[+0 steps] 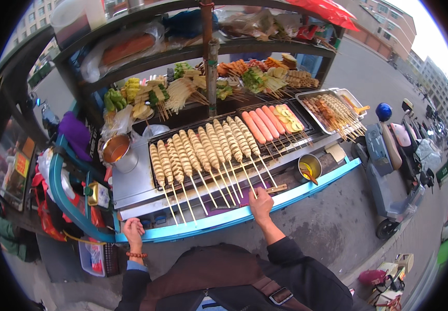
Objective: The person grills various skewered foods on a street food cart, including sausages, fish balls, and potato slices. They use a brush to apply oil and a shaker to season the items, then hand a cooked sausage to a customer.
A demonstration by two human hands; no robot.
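Note:
My right hand point(261, 204) pinches the lower end of a wooden stick at the front of the griddle cart. That stick carries one dough-wrapped skewer point(234, 140), a pale spiral lying on the black grill plate point(156, 165) in a row of several alike. Beside the right hand is a wooden handle point(276, 189); what it belongs to is partly hidden. My left hand point(133, 231) has its fingers curled at the left end of the light-blue rail point(208, 224), with no object visible in it. Pink sausages point(255, 126) on sticks lie right of the dough skewers.
A steel pot of red sauce point(118, 149) stands left; a steel cup with a brush point(309, 168) sits right. Beyond it is a metal tray point(327, 110) of cooked skewers. Raw skewers point(187, 91) line the back below shelves. A wooden post point(211, 74) rises mid-cart. A scooter point(383, 155) stands right.

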